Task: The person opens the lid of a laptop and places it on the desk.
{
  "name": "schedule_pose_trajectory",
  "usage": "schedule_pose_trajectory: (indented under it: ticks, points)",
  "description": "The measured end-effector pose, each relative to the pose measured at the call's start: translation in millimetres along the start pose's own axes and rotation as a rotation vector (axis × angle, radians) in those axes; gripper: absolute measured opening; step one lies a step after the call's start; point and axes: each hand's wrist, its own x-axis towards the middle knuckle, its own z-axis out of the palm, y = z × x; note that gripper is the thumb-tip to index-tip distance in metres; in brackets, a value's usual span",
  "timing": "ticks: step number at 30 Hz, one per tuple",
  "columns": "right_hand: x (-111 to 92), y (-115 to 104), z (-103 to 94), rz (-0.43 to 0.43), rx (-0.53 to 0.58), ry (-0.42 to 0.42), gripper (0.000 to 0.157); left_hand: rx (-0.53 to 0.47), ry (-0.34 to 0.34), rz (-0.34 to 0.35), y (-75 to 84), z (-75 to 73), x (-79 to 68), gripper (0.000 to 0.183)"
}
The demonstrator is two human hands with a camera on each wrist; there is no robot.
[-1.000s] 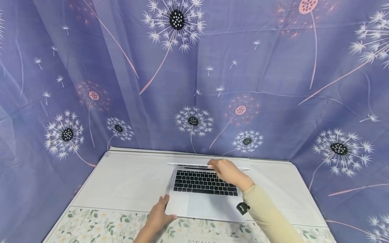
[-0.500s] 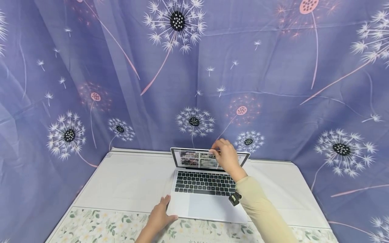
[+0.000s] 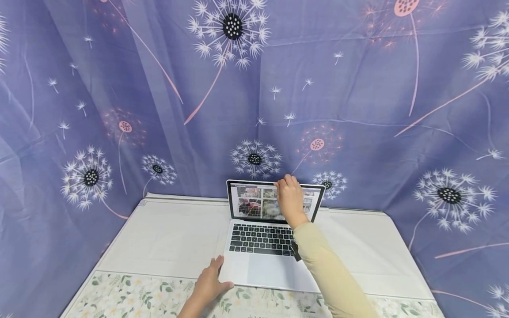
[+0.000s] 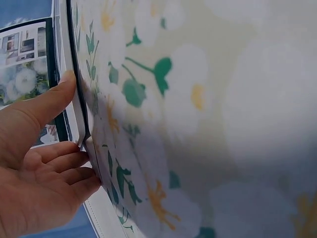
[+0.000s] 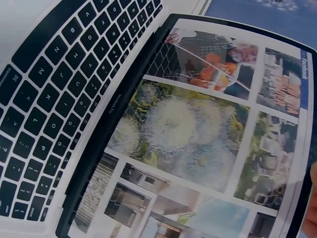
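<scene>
A silver laptop (image 3: 270, 270) with black keys stands unfolded on the table, its lit screen (image 3: 248, 201) showing a grid of photos. My right hand (image 3: 289, 198) grips the top edge of the lid right of its middle. In the right wrist view, only a bit of that hand's fingers (image 5: 311, 213) shows at the lid's edge. My left hand (image 3: 209, 279) holds the laptop's front left corner, thumb along the front edge and fingers at the left side. The left wrist view shows the thumb (image 4: 62, 96) on the edge and the fingers bent at the corner.
The white table (image 3: 179, 238) has a floral cloth strip (image 3: 139, 293) along its front. Behind the laptop hangs a purple dandelion-print curtain (image 3: 199, 154), which continues along both sides. A small black device (image 3: 295, 251) sits at the right sleeve's cuff.
The laptop lid has swung up and back from nearly folded down, bringing the screen into view. My right hand has risen with its top edge. My left hand has stayed at the corner.
</scene>
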Motion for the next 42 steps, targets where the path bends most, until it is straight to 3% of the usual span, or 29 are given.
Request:
schedule_pose_trajectory:
  ticks: [3, 6, 15, 23, 31, 42]
  points:
    - [1.2, 1.6, 4.9, 0.004, -0.03, -0.001, 0.019, 0.003, -0.006, -0.007, 0.1, 0.8, 0.9, 0.093]
    - [1.2, 4.1, 7.3, 0.012, -0.046, -0.063, 0.018, 0.003, -0.008, -0.013, 0.5, 0.7, 1.4, 0.094]
    - [-0.7, 15.6, 8.5, 0.026, -0.043, -0.421, 0.052, 0.006, -0.02, -0.024, -0.2, 1.0, 2.2, 0.092]
    - [0.3, 21.8, 13.3, 0.079, -0.004, -0.63, 0.065, 0.008, -0.038, -0.041, -1.2, 3.0, 4.5, 0.093]
    - [-3.8, 24.8, 14.8, 0.083, -0.012, -0.717, 0.07, 0.004, -0.021, -0.015, -2.7, 4.4, 1.2, 0.092]
    - [-10.9, 26.6, 3.4, 0.022, -0.009, -0.658, 0.069, 0.001, -0.053, 0.06, -4.9, 2.4, 1.5, 0.09]
